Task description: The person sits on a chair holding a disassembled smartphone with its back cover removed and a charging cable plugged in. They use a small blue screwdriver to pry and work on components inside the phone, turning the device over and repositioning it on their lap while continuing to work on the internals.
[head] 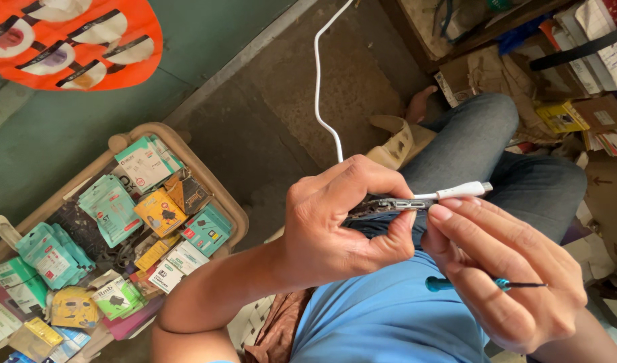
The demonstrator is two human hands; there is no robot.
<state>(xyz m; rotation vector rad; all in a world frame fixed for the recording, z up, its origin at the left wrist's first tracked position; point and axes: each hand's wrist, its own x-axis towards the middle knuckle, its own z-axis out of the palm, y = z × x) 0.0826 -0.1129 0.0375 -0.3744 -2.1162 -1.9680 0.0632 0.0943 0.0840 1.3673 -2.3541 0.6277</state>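
Concrete floor, left hand [342,218] gripping phone [382,205]

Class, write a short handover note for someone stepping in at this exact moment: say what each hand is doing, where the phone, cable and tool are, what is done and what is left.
Left hand: wrapped around a phone, held edge-on with its port end towards the right hand.
Right hand: fingertips pinch the white cable plug at the phone's port; a thin screwdriver with a teal grip is tucked between its fingers.
White cable trails away across the floor.
Done: plug brought up to the port end.
Left: whether it is fully seated cannot be told.
Nearby: tray of packaged accessories on the person's left.
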